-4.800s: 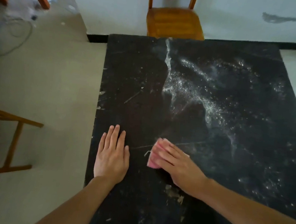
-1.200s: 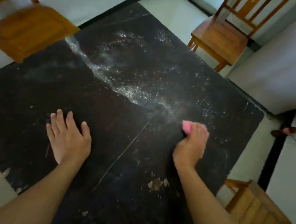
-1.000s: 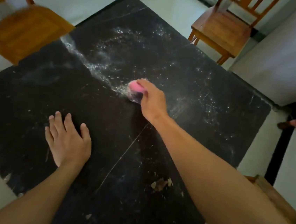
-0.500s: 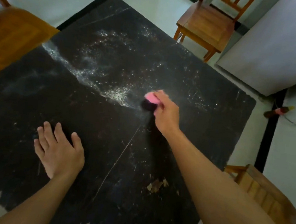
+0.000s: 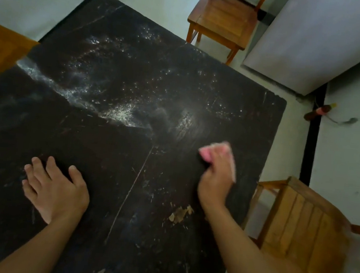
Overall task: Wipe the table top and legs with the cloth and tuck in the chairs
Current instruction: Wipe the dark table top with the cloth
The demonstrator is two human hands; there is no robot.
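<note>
cloth (image 5: 208,153): pink, wadded, gripped under right hand (image 5: 216,180) on worktop (image 5: 106,151) near its right edge | left hand (image 5: 55,192): flat on worktop, fingers spread, holding nothing | handling: likely soft, light, limp; keep it bunched under the palm

Table top (image 5: 110,158): near-black board, matt, heavily scratched and scuffed. A pale powdery film (image 5: 119,113) lies across its middle, and a chipped patch (image 5: 180,213) shows lighter material beneath.
Cloth (image 5: 208,155): pink, soft fabric, blurred.
Far chair (image 5: 222,23), right chair (image 5: 305,225): orange-brown planked wood, low sheen.
Left chair (image 5: 1,51): same wood tone, blurred.
Floor (image 5: 345,164): pale, smooth, matt.
</note>
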